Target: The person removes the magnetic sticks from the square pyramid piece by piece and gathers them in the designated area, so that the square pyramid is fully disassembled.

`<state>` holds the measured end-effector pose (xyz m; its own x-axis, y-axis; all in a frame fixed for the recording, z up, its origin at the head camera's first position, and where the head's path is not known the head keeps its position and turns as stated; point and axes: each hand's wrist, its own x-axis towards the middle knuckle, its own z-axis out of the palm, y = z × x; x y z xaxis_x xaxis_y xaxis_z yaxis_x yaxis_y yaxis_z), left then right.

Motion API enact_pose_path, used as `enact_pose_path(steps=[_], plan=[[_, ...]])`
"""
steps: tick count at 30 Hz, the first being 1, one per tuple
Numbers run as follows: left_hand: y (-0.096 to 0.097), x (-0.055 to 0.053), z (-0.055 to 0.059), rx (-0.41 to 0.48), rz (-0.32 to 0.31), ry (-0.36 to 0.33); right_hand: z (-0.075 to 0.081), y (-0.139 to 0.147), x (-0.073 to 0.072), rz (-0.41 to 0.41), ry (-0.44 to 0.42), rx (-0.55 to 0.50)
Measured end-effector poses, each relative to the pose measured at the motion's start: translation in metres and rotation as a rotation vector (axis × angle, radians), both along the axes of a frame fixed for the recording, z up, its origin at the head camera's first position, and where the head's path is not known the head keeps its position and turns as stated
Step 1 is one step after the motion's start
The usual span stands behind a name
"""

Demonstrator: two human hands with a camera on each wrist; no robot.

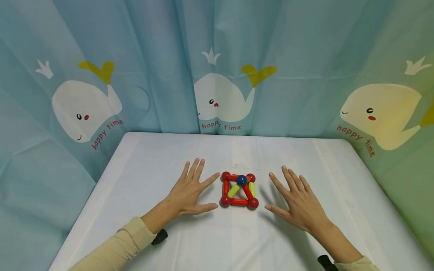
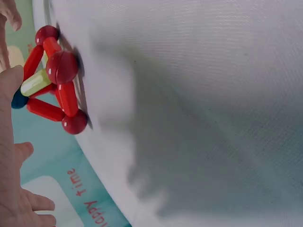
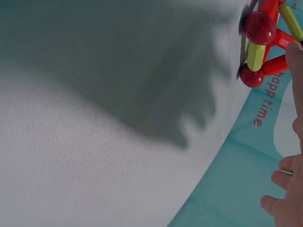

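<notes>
The grip of the left hand (image 1: 187, 192) is released: its fingers are spread and straight, the thumb is held out to the side, and nothing is in it. The grip of the right hand (image 1: 300, 203) is likewise released, fingers fanned, palm down and holding nothing.

Between the two hands, on the desk (image 1: 203, 244), stands a small frame (image 1: 239, 202) of rods and balls. The left index fingertip is just beside its far left corner and the left thumb near its near left corner; the right thumb is a little apart from its near right corner. Four red balls mark the corners of the base. Red rods form the near, far and left sides, and a yellow-green rod (image 1: 251, 189) forms the right. Above them sits a dark blue ball (image 1: 242, 180), with another yellow-green rod (image 1: 233, 191) sloping down to the near left corner and a red rod (image 1: 248, 192) to the near right. In the left wrist view, the thumb partly covers the blue ball.

Both hands cast shadows on the white desk. Farther out are beige sleeves (image 1: 118, 244), and behind the desk hangs a blue-green curtain (image 1: 162, 45) printed with white whales (image 1: 225, 99), small crowns and "happy time" lettering.
</notes>
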<state>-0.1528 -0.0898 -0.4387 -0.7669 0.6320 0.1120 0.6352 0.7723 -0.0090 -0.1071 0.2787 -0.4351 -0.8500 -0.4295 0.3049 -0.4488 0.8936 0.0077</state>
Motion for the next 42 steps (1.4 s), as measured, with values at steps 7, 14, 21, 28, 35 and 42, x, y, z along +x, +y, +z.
enact_pose_path(steps=[7,14,21,28,35,42], plan=[[0.006,0.002,0.002,0.186,0.014,-0.115,0.002,-0.007,0.000,0.039,0.022,-0.068],[0.022,0.005,0.007,0.395,0.057,-0.288,0.006,-0.025,-0.002,0.042,-0.044,-0.241],[0.039,0.005,0.008,0.490,0.057,-0.348,0.010,-0.043,-0.005,0.082,-0.099,-0.338],[0.055,0.002,-0.002,0.573,0.027,-0.352,0.010,-0.065,-0.012,0.150,-0.104,-0.367],[0.068,0.002,-0.014,0.617,0.035,-0.353,0.006,-0.081,-0.020,0.191,-0.028,-0.339],[0.074,-0.001,-0.020,0.625,0.043,-0.313,0.005,-0.088,-0.024,0.182,0.019,-0.351]])
